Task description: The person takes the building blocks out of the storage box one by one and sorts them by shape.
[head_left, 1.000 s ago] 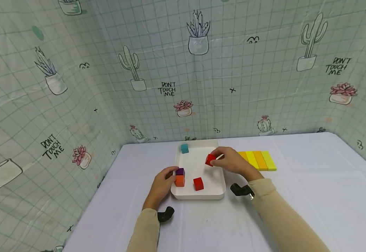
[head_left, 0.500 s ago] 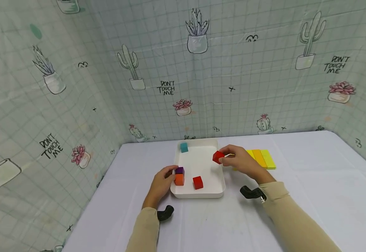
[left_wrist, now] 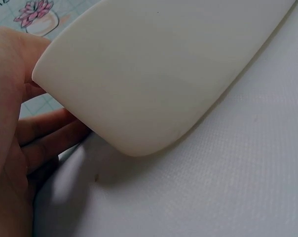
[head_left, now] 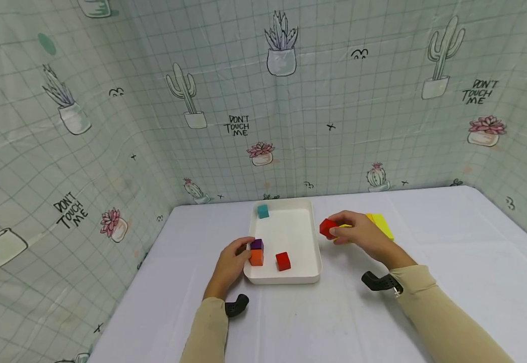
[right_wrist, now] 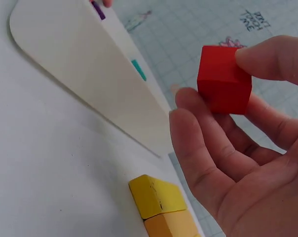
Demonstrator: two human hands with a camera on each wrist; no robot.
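My right hand (head_left: 364, 234) pinches a red cube (right_wrist: 224, 79) between thumb and fingers, just beyond the right rim of the white tray (head_left: 290, 229). At the tray's left side, my left hand (head_left: 231, 263) grips the wall; the left wrist view has the tray wall (left_wrist: 139, 94) between its thumb and fingers. Close to those fingers, inside the tray, a purple cube (head_left: 256, 244) and an orange cube (head_left: 256, 257) sit together. A second red cube (head_left: 283, 261) lies near the front of the tray. In its far left corner is a teal cube (head_left: 263, 211).
Several yellow and orange blocks (head_left: 383, 226) lie in a row right of the tray, partly hidden under my right hand. A yellow block (right_wrist: 161, 195) shows below the held cube in the right wrist view. A cactus-print cloth (head_left: 227, 166) hangs behind the white table (head_left: 281, 322).
My right hand has carried the red cube rightward, from above the tray to outside its right rim, over the yellow blocks. My left hand stays on the tray.
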